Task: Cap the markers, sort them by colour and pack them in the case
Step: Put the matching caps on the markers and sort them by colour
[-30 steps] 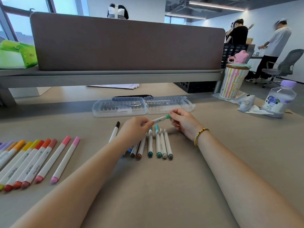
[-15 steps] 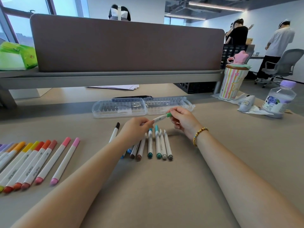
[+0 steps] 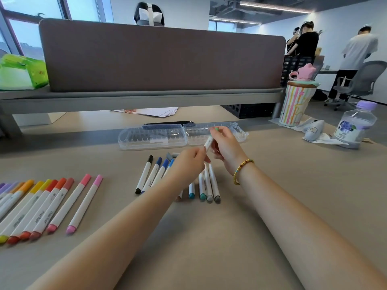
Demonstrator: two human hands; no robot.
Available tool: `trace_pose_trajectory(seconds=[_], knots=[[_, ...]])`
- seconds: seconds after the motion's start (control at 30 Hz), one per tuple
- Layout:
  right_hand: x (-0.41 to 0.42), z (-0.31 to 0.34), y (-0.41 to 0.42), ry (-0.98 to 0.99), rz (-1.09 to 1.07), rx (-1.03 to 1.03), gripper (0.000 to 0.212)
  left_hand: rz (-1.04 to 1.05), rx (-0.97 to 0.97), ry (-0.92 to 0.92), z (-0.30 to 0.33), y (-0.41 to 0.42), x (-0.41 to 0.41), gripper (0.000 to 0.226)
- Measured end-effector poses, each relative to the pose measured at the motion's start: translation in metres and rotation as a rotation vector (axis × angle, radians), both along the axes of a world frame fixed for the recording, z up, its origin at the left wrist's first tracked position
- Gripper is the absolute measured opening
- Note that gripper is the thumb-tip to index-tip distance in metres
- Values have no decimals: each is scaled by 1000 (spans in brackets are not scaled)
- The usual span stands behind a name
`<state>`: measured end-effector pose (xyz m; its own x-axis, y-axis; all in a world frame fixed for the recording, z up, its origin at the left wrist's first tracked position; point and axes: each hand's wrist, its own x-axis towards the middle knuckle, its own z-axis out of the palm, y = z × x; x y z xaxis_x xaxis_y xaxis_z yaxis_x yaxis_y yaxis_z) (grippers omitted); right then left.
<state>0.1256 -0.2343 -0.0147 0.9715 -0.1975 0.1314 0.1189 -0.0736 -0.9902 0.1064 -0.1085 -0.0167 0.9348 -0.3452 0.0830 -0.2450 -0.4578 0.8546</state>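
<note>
Now, head view, change: the green-capped marker (image 3: pixel 210 140), held nearly level half a second ago, is seen tipped steeply, cap end raised toward the case; the left hand has been drawn right, so a black marker (image 3: pixel 144 174) and blue markers (image 3: pixel 156 173) are uncovered.
Right hand (image 3: pixel 225 147): fingers are curled round the upper part of the green-capped marker, the cap pinched near the fingertips; a beaded bracelet (image 3: pixel 243 171) is worn at the wrist.
Left hand (image 3: pixel 187 164): the marker's lower end is pinched between thumb and fingertips.
Pose: both forearms are stretched forward from the near edge of the tabletop (image 3: pixel 303 195), the hands meeting above its middle, just over a row of teal and grey markers (image 3: pixel 206 188).
Case (image 3: pixel 180 137): clear, lying opened flat toward the far edge, behind the hands.
Sorted markers (image 3: pixel 44 206): purple, orange, yellow, red and pink ones are laid side by side near the left edge.
Far right corner: a striped cup (image 3: pixel 295 105) and a water bottle (image 3: pixel 354 126) are set.
</note>
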Motion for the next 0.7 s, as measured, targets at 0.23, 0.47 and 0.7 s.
trace_pose_trajectory(seconds=[0.23,0.47,0.7], knots=[[1,-6,-4,115,40,-252,20,-65,384,-10,8,12,0,50],[3,-12,-22,186,-108,-382,14,-60,776,-181,-4,-4,-1,37],[-8,0,-38,392,12,-827,19,-46,814,-273,-10,-1,2,36]])
